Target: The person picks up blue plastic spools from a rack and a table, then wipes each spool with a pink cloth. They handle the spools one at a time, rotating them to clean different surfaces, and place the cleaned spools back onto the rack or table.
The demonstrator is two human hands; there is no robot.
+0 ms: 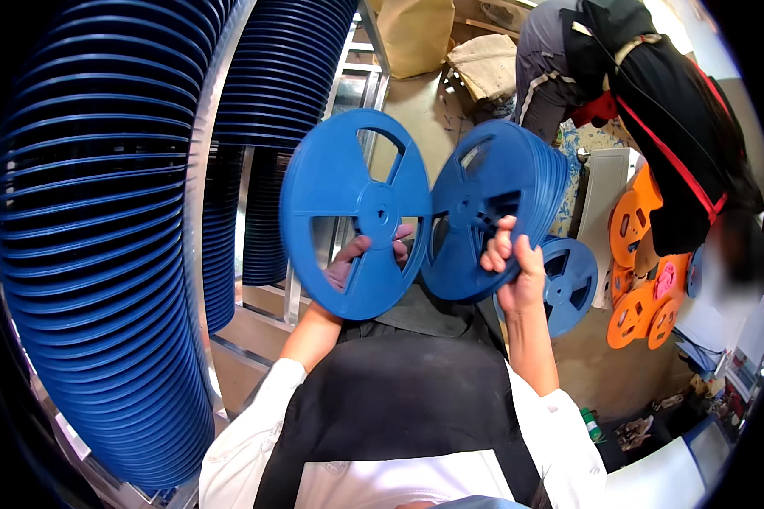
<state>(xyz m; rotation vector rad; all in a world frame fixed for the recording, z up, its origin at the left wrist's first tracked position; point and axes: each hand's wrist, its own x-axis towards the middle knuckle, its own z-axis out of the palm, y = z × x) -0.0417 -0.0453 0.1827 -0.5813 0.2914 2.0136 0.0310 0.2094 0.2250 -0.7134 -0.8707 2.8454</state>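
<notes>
1. The left hand (361, 259) holds a single blue plastic reel (355, 212) upright from behind; its fingers (401, 242) poke through the cutout openings and grip a spoke near the hub.
2. That reel is a flat, smooth, matte disc with a small round hub and three wide wedge-shaped windows between the spokes. Its face is turned toward the camera.
3. The right hand (511, 265) is clenched on the lower rim of a stack of blue reels (494, 208), fingers hooked through an opening. The stack is tilted, so its thin edges show as fine ridges along the right side.
4. The single reel and the stack sit side by side in front of the person's chest, their rims just about touching at the middle.
5. To the left, long rows of blue reels (93, 254) stand on edge in a metal rack (197, 212), packed so tightly that they read as ribbed, curved tubes.
6. On the floor to the right lies another blue reel (569, 284), with orange reels (641, 280) of the same spoked shape beside it.
7. Another person in dark clothing (654, 102) bends over further right.
</notes>
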